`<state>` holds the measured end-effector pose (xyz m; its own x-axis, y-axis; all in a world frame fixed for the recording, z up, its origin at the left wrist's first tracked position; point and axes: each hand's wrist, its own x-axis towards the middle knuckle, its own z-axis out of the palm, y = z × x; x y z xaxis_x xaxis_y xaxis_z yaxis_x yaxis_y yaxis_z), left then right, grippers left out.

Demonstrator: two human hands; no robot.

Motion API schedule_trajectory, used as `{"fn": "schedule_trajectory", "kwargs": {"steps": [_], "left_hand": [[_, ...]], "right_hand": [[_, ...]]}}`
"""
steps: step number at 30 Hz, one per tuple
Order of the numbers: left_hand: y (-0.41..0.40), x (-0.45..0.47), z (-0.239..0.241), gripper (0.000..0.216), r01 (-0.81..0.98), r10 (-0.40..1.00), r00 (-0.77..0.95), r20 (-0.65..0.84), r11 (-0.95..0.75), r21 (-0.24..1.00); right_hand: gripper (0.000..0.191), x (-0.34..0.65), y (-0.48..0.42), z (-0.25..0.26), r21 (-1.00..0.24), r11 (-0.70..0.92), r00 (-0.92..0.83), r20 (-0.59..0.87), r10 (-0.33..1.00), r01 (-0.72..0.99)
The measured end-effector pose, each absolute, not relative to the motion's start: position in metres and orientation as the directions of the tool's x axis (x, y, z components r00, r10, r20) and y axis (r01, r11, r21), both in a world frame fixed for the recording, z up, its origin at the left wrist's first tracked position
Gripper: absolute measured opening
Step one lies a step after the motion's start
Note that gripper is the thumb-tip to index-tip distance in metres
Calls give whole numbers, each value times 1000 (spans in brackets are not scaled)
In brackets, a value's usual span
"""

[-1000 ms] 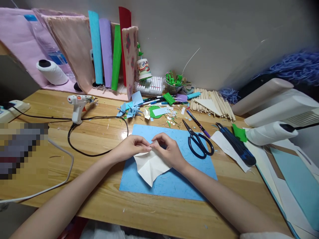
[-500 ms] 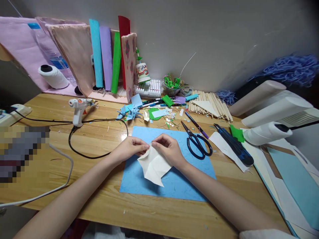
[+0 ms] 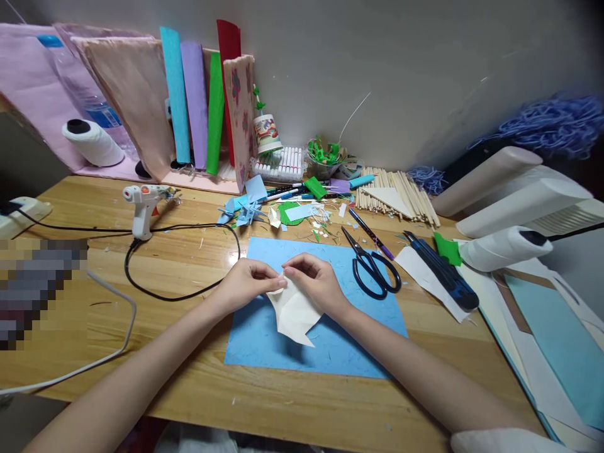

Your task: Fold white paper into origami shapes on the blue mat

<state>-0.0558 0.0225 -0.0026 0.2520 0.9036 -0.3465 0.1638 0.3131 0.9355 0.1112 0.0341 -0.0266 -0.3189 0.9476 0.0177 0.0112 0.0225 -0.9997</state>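
A folded piece of cream white paper (image 3: 293, 313) hangs just above a blue paper sheet (image 3: 349, 333) that lies on the wooden table (image 3: 198, 371). My left hand (image 3: 245, 283) pinches the paper's top edge from the left, fingers closed. My right hand (image 3: 314, 281) pinches the same top edge from the right, fingertips nearly touching those of the left. The paper's lower point dangles toward me.
Black scissors (image 3: 372, 267) lie right of the blue sheet, beside a purple pen (image 3: 372, 234) and a dark utility knife (image 3: 441, 272). A glue gun (image 3: 141, 202) with black cord stands at left. Wooden sticks (image 3: 401, 192), paper scraps, markers and coloured paper rolls (image 3: 189, 100) line the back; white rolls (image 3: 504, 248) at right.
The white paper has been turned and lifted slightly between my fingers; its lower point now hangs further right. Both hands stay pinched together at its top.
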Motion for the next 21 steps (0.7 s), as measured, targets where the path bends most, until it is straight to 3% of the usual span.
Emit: {"fn": "schedule_trajectory", "kwargs": {"steps": [11,21], "left_hand": [[25,-61,5,25,79,908,189,-373,365,928],[23,-58,-1,25,105,918,120,-378,367,924]], "right_hand": [[18,112,37,-31,-997,62,-337,44,941,44],[17,112,35,-30,-994,80,-346,49,937,77]]}}
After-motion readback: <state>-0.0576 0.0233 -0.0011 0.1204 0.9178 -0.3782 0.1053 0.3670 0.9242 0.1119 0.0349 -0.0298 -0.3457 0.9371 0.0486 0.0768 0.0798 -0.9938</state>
